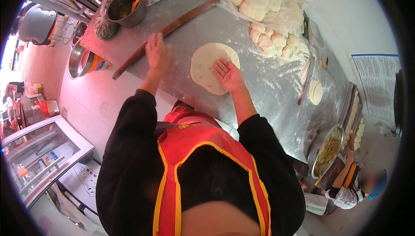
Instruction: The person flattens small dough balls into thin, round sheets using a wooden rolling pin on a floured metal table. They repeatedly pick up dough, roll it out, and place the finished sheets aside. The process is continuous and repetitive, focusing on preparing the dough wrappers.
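A flat round of rolled dough (202,64), with small darker spots, lies on the floured metal worktop (181,61). My right hand (228,75) is turned palm up over its right part, fingers extended and nothing in the palm. To the left, my left hand (158,53) is blurred and overlaps a long reddish-brown wooden rolling pin (189,14). Whether its fingers grip the pin or only rest on it is unclear. The pin lies slantwise across the worktop, its near end jutting past the table edge.
Dough pieces (266,40) and a larger dough mass (256,2) sit at the back right. A metal pot (126,9) stands at the back left. At right are a cut dough piece (315,91), a bowl of filling (329,150) and another person's arm (348,161).
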`<move>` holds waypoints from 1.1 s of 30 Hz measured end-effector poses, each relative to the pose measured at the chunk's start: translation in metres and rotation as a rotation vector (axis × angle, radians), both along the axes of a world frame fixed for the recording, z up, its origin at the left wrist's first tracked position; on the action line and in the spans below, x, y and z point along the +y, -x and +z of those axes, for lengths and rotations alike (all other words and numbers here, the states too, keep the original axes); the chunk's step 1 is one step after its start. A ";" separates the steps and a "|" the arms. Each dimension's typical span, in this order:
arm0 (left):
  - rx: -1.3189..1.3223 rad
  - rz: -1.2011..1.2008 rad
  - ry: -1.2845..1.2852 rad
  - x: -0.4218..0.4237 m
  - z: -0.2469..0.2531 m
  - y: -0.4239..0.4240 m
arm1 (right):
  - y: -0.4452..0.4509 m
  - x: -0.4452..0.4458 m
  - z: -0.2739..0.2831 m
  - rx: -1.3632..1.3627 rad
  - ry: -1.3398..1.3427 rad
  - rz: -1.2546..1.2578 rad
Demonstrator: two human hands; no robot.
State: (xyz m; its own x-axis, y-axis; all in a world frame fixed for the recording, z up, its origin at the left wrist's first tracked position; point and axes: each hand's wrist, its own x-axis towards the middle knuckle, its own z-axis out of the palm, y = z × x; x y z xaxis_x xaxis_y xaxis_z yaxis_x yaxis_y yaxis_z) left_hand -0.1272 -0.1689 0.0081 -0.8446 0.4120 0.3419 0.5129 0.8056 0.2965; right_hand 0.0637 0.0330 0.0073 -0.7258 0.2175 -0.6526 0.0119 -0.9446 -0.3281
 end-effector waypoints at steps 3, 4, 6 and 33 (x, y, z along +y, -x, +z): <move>-0.006 0.124 0.238 -0.037 -0.009 0.026 | -0.006 0.002 0.014 -0.012 -0.250 0.074; -0.126 0.094 0.222 -0.045 -0.004 0.034 | -0.012 0.005 0.022 -0.051 -0.302 0.075; -0.211 0.047 0.206 -0.051 0.006 0.040 | -0.028 0.009 0.036 -0.131 -0.405 0.079; -0.787 0.014 0.306 -0.184 0.051 -0.014 | 0.225 -0.017 0.001 0.100 -2.587 0.517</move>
State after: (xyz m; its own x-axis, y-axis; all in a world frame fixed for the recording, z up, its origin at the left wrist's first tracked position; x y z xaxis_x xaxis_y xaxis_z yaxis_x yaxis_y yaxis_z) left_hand -0.1130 -0.3525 0.0586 -0.7957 0.3781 -0.4733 0.2370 0.9133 0.3311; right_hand -0.1611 0.0165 0.0088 -0.9240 -0.0104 0.3823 -0.0897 0.9776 -0.1902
